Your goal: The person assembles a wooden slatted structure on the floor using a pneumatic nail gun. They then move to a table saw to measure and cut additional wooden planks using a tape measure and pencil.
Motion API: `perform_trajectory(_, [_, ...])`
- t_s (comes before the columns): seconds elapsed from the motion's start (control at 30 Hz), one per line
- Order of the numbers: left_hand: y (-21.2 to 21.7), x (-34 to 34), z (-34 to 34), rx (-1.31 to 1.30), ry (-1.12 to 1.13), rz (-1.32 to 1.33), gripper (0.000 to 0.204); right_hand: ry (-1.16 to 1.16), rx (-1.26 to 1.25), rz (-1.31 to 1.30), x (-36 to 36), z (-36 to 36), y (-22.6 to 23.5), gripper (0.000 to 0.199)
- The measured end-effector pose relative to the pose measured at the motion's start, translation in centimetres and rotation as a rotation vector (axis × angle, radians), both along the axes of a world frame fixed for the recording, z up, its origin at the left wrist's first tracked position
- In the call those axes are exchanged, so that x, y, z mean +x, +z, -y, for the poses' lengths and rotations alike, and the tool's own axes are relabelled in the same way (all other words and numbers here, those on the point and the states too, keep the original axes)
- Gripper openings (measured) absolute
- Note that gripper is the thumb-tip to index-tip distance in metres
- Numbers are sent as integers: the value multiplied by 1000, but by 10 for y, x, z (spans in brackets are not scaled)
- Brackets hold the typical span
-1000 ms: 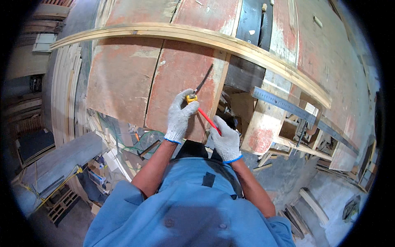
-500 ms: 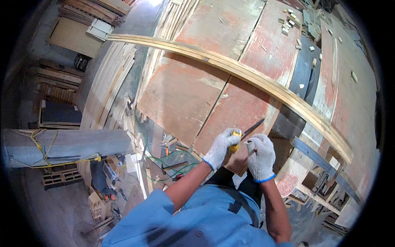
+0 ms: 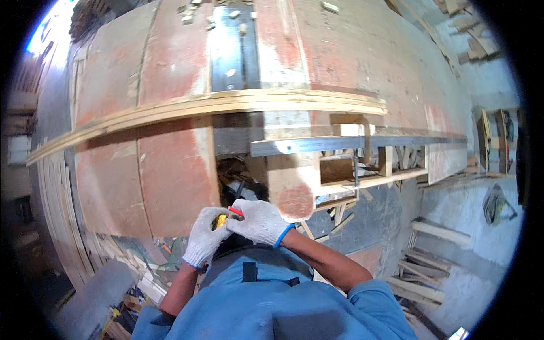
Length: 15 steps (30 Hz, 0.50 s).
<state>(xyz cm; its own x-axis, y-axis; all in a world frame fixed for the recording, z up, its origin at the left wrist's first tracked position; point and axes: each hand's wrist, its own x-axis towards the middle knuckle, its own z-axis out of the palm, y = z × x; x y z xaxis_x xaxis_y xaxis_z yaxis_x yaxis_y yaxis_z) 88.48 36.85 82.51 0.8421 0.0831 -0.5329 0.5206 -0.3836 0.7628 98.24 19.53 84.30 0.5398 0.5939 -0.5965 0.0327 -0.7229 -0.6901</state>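
Observation:
My left hand (image 3: 205,237), in a white knit glove with a blue cuff, is closed round a small yellow tool (image 3: 220,221), mostly covered by the fingers. My right hand (image 3: 256,220), gloved alike, presses against it from the right. A thin red stick-like piece (image 3: 235,211) shows at its pinched fingertips; its kind cannot be made out. Just beyond the fingers, a dark narrow strip (image 3: 239,188) stands out against the gap in the bench. Both hands meet close before my body, at the near edge of the worn reddish bench (image 3: 175,175).
Long pale timber strips (image 3: 238,103) lie across the bench. A grey metal bar (image 3: 306,145) and an upright clamp (image 3: 357,164) are to the right, above an open frame holding wood offcuts (image 3: 405,156). More boards (image 3: 422,272) lie on the floor at right.
The view has swung to the right, bringing the right-hand wall and floor boards in. My hands have come together, and a red piece now shows between them. The dark blade-like strip is less visible.

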Motion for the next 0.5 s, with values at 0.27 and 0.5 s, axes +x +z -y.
perform_trajectory(0.27, [1,18,10,-65,-81,-314,28,-577,427,3,113,189,56,18])
perform_trajectory(0.5, [-20,-60,58,-494,280,-698,10,-261,88,-297,108,224,13,25])
